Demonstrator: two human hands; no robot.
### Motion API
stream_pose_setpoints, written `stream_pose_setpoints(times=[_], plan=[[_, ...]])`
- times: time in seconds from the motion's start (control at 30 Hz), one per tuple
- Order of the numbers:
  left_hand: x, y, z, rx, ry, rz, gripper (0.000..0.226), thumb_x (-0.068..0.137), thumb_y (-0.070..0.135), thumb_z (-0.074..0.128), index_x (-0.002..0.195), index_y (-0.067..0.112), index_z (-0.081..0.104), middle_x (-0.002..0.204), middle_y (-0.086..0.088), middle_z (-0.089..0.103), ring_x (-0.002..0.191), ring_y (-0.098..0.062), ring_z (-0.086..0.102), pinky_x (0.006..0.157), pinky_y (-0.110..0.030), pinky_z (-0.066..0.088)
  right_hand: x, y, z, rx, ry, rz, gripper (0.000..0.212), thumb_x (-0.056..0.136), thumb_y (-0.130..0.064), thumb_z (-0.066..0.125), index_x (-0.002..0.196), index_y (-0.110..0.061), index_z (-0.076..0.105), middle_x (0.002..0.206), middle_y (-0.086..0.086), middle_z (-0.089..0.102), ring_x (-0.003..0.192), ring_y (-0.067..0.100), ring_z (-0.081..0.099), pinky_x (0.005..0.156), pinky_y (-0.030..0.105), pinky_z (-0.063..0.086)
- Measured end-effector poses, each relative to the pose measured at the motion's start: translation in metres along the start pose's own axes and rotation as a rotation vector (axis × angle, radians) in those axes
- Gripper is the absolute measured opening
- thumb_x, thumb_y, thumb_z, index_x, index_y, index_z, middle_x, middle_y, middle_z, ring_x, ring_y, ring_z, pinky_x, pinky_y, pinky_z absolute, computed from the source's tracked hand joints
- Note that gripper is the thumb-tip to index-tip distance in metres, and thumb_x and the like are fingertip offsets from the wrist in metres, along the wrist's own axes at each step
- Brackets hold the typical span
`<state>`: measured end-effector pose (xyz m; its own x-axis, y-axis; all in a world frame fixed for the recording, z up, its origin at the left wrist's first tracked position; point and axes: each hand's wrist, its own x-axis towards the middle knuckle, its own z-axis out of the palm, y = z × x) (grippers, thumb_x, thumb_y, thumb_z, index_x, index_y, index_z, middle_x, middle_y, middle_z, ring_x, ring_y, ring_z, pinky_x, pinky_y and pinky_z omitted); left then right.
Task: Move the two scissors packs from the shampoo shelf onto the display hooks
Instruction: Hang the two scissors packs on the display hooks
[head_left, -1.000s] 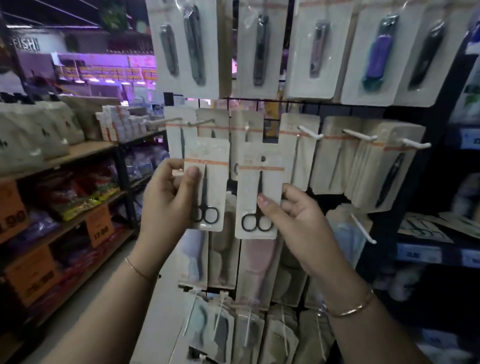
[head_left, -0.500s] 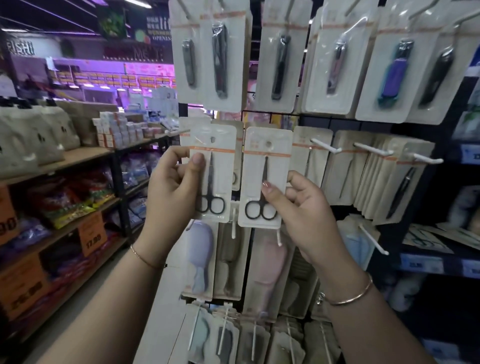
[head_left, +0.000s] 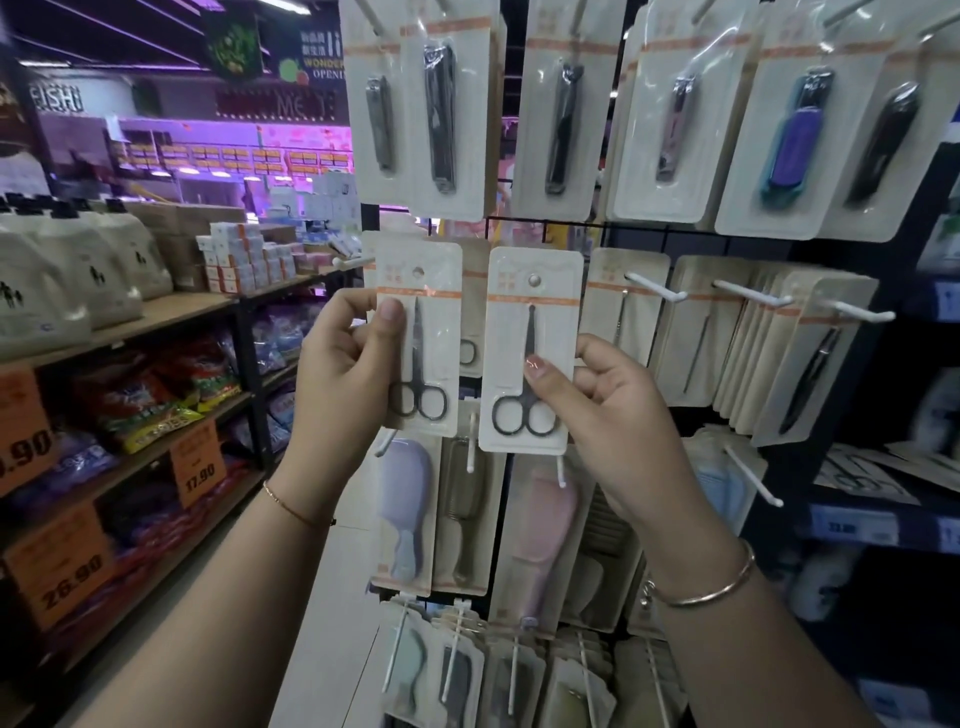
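Two cream cards with small black scissors are held up against the hook rack. My left hand (head_left: 345, 358) pinches the left scissors pack (head_left: 434, 291) by its left edge, thumb on the front. My right hand (head_left: 605, 410) grips the right scissors pack (head_left: 540, 312) at its right edge, thumb over the scissors' handles. Both packs stand upright, side by side, level with the middle row of white display hooks (head_left: 657, 288). A hook tip shows in the hanging hole of the right pack. Another scissors pack (head_left: 470, 332) hangs behind, between the two.
Nail clipper packs (head_left: 441, 114) hang in the row above, comb packs (head_left: 410, 514) below. More white hooks with tweezer packs (head_left: 810, 374) stick out at the right. Store shelves (head_left: 156, 312) with bags, boxes and orange price tags run along the left, with an aisle floor between.
Both hands have lifted the two packs upward and closer to the middle row of hooks; the right pack's hole now sits over a hook tip.
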<state>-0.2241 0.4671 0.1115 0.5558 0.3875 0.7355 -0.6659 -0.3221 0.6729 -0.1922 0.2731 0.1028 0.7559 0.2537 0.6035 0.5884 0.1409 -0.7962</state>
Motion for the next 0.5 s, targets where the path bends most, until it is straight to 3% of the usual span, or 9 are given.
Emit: stream_pose_setpoints(times=[0.07,0.13,0.23,0.33,0.4,0.5], plan=[[0.002,-0.001,-0.001,-0.013,0.005,-0.009,0.013,0.095,0.040,0.053,0.087,0.031,0.060,0.076,-0.045,0.054,0.059,-0.033,0.051,0.049,-0.062,0.044,0.001,0.001,0.002,0.005,0.010,0.013,0.023,0.083,-0.041,0.066,0.101,-0.026,0.070,0.090,0.032,0.070,0.086,0.066,0.054,0.070,0.076,0.045],[0.004,-0.002,-0.002,-0.037,0.010,-0.017,0.014,0.092,0.043,0.054,0.086,0.033,0.060,0.075,-0.045,0.053,0.058,-0.034,0.050,0.046,-0.060,0.043,0.003,0.003,0.002,0.009,0.024,0.017,0.020,0.085,-0.036,0.065,0.102,-0.027,0.070,0.089,0.021,0.076,0.087,0.061,0.059,0.074,0.073,0.048],[0.006,-0.005,-0.003,-0.041,-0.002,-0.008,0.013,0.092,0.043,0.054,0.086,0.033,0.061,0.073,-0.042,0.054,0.056,-0.030,0.050,0.044,-0.050,0.042,0.005,0.005,0.002,0.004,0.033,0.026,0.018,0.086,-0.031,0.065,0.102,-0.023,0.070,0.089,0.020,0.076,0.090,0.061,0.058,0.078,0.070,0.047],[0.006,-0.008,-0.003,-0.058,-0.018,-0.003,0.014,0.094,0.039,0.055,0.082,0.033,0.060,0.054,-0.018,0.052,0.047,-0.019,0.045,0.042,-0.029,0.039,0.007,0.005,0.002,0.002,0.040,0.041,0.014,0.090,-0.024,0.063,0.101,-0.017,0.069,0.093,0.029,0.072,0.092,0.067,0.051,0.079,0.074,0.043],[0.006,-0.008,-0.003,-0.076,-0.021,-0.001,0.016,0.095,0.037,0.055,0.080,0.032,0.059,0.049,-0.002,0.045,0.041,-0.010,0.038,0.039,-0.020,0.032,0.009,0.006,0.002,-0.004,0.051,0.055,0.012,0.092,-0.020,0.062,0.102,-0.016,0.069,0.094,0.025,0.074,0.094,0.063,0.054,0.082,0.073,0.044],[0.006,-0.007,-0.003,-0.100,-0.028,-0.015,0.015,0.093,0.041,0.055,0.082,0.032,0.060,0.059,-0.016,0.049,0.050,-0.021,0.039,0.045,-0.032,0.034,0.011,0.006,0.003,-0.013,0.048,0.069,0.012,0.093,-0.020,0.062,0.102,-0.017,0.069,0.096,0.026,0.073,0.097,0.063,0.054,0.083,0.072,0.044]])
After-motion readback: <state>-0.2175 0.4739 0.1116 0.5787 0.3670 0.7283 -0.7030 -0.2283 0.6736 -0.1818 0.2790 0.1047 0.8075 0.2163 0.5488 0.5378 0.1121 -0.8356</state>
